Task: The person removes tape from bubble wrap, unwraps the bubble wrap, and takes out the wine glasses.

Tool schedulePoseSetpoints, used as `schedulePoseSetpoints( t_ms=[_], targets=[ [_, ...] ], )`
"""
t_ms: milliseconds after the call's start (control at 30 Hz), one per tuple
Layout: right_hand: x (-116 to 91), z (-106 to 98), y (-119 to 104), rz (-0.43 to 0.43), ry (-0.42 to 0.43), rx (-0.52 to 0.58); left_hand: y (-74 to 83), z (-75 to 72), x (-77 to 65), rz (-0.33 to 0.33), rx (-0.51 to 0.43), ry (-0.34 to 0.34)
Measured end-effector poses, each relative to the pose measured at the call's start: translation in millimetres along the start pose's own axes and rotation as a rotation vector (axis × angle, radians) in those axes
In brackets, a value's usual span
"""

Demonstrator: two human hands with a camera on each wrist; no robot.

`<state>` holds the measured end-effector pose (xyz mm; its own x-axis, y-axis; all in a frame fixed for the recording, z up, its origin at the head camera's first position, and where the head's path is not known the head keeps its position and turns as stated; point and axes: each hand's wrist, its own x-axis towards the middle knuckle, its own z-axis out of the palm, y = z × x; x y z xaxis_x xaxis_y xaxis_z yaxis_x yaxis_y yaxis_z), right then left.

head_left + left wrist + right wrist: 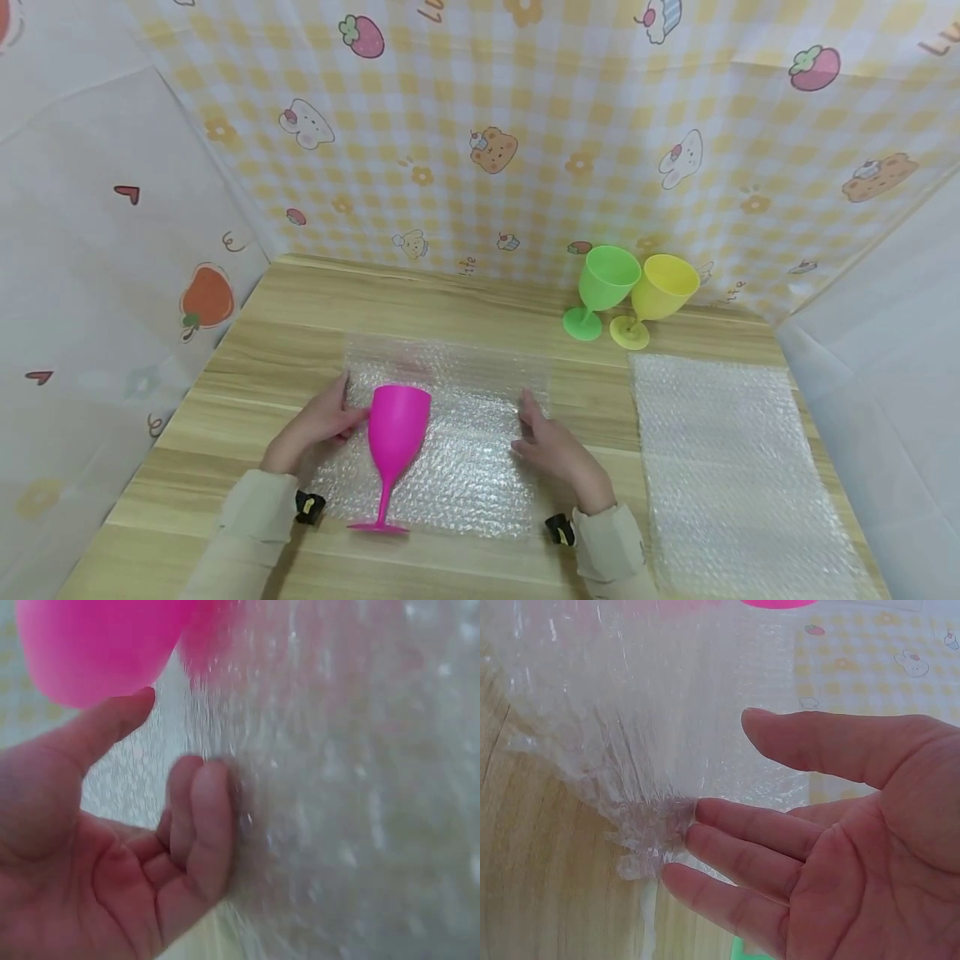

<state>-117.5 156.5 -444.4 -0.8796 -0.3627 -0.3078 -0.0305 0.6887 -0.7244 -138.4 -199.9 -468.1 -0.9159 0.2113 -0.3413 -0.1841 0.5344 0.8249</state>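
A bright pink plastic goblet (400,425) lies on its side on a sheet of bubble wrap (480,467), its bowl toward the back and its foot at the front edge. At the sheet's left side is my left hand (324,419). Its thumb (124,716) reaches to the goblet's bowl, while the bent fingers (210,817) are against the wrap. My right hand (553,446) is at the sheet's right edge, thumb spread away. Its fairly straight fingertips (705,811) touch the crinkled edge of the wrap, and nothing shows between thumb and fingers.
A green goblet (603,283) and a yellow goblet (663,287) stand upright side by side at the back right. Another bubble wrap sheet (738,475) lies flat on the right of the wooden table (217,417). A checked cloth (450,200) hangs behind the table.
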Motion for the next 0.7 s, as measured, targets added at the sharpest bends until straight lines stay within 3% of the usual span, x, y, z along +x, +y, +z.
schedulePoseSetpoints(
  t_ms=[67,167,333,533,700],
  targets=[
    [-0.4,0.3,0.9,0.003,0.006,0.007,1.6,3.4,2.4,-0.007,0.044,0.023],
    [-1.9,3.2,1.9,0.020,-0.004,0.028,5.0,5.6,3.2,-0.025,0.184,0.063],
    [-9.6,15.8,2.9,0.010,-0.011,-0.057,10.3,-0.1,-1.4,-0.074,0.410,0.063],
    [-15.9,32.3,9.9,-0.047,0.017,-0.204,11.2,-7.1,-3.7,-0.072,0.444,-0.005],
    [-16.3,35.4,11.4,-0.052,0.043,-0.192,0.3,-6.1,-9.0,-0.004,0.412,0.042]
  ],
)
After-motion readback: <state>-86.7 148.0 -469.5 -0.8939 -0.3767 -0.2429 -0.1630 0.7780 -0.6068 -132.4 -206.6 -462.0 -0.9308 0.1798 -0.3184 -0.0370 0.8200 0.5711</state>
